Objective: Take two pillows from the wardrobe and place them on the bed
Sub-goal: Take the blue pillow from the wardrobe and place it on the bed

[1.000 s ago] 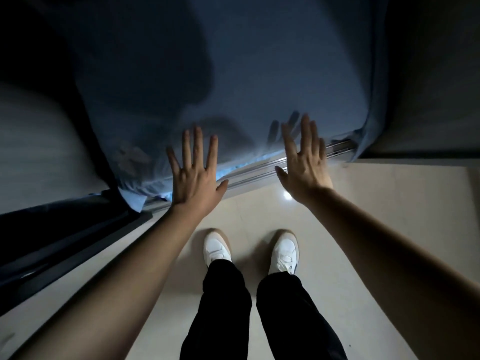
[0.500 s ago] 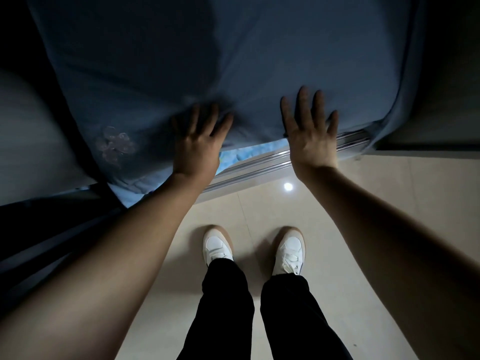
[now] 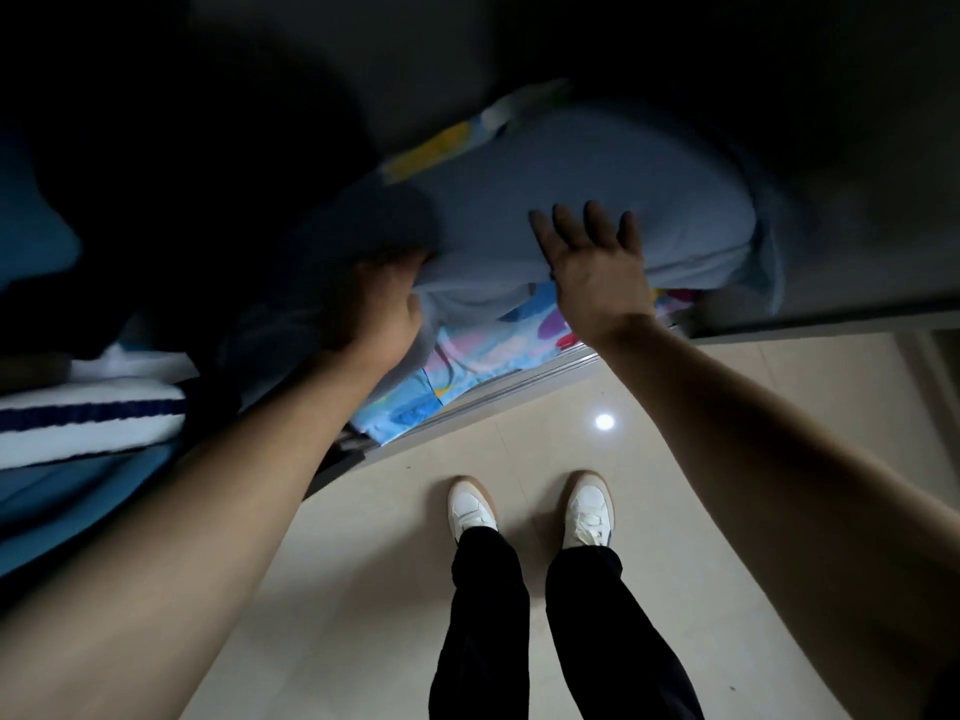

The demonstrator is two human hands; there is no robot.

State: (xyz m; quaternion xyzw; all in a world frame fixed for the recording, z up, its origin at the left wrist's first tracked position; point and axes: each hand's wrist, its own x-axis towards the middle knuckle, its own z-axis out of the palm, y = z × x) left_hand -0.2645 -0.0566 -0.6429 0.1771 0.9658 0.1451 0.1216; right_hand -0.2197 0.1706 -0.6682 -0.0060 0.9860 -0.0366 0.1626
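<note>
A grey-blue pillow (image 3: 597,179) lies in the dark wardrobe on top of a bright patterned pillow or bedding (image 3: 483,345) in light blue, pink and yellow. My left hand (image 3: 382,309) is closed on the grey-blue pillow's near left edge, its fingers sunk into the fabric. My right hand (image 3: 592,262) rests flat on the pillow's front side, fingers spread. The bed is not in view.
A white folded item with navy stripes (image 3: 88,413) sits on blue fabric at the left. The wardrobe's metal sliding track (image 3: 498,397) runs along the floor edge. My white shoes (image 3: 472,506) stand on the beige tiled floor (image 3: 363,589) close to the track.
The view has risen, so the patterned bedding under the pillow shows. My left hand went from flat on the fabric to gripping the pillow's edge. My right hand stays flat.
</note>
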